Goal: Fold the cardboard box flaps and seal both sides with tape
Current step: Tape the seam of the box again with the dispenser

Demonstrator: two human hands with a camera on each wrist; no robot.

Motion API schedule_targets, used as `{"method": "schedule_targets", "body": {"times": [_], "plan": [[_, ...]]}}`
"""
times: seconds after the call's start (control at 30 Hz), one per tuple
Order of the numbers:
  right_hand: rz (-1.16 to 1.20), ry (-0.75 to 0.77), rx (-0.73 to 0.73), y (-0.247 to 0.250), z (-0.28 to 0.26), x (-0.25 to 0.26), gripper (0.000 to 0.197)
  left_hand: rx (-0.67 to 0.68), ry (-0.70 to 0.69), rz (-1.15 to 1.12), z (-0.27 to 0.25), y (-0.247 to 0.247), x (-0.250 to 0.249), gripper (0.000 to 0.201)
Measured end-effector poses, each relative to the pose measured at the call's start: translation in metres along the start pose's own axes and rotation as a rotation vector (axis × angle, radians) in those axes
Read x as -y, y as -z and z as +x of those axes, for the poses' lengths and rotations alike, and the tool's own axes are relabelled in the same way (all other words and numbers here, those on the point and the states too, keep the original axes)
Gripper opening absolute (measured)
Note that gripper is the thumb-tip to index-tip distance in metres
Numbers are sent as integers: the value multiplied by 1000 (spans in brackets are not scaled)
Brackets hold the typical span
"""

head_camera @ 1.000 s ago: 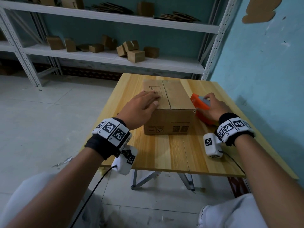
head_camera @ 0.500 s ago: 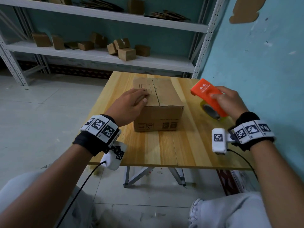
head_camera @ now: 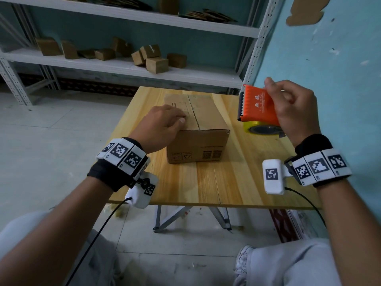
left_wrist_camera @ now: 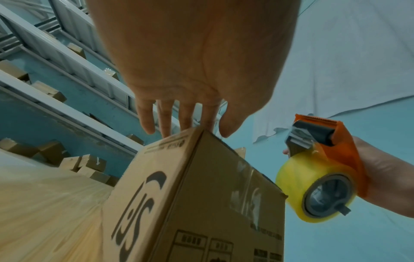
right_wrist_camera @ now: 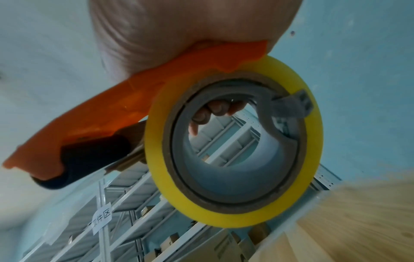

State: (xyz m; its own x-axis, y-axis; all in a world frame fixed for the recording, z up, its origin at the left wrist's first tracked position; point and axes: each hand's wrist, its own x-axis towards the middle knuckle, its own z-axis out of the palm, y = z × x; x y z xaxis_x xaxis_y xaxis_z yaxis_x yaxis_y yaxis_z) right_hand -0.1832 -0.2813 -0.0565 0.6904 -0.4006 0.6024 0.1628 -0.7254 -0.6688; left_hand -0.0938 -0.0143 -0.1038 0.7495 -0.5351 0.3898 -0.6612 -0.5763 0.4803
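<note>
A brown cardboard box stands on the wooden table with its top flaps folded down and an untaped seam along the middle. My left hand lies on the left top flap with straight fingers, pressing it down. My right hand grips an orange tape dispenser carrying a yellow tape roll. It hangs in the air to the right of the box, above the table, with the toothed edge pointing left.
A turquoise wall stands close on the right. Behind the table is a white metal shelf rack with several small cardboard boxes. The table's near edge lies just in front of my wrists; my knees are below it.
My right hand has lifted the tape dispenser off the table beside the box and raised it to the right. The left hand has stayed on the box top.
</note>
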Motion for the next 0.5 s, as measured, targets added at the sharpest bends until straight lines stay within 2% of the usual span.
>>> {"method": "schedule_targets", "body": {"times": [0.13,0.27,0.5], "plan": [[-78,145,-15,-4,-3,17,37,-95,-9,-138,-1,10,-16,32],[-123,235,2,-13,-6,35,39,-110,46,-386,0,17,-35,34],[-121,267,45,-38,-8,50,43,-150,240,-719,4,19,-46,50]]}}
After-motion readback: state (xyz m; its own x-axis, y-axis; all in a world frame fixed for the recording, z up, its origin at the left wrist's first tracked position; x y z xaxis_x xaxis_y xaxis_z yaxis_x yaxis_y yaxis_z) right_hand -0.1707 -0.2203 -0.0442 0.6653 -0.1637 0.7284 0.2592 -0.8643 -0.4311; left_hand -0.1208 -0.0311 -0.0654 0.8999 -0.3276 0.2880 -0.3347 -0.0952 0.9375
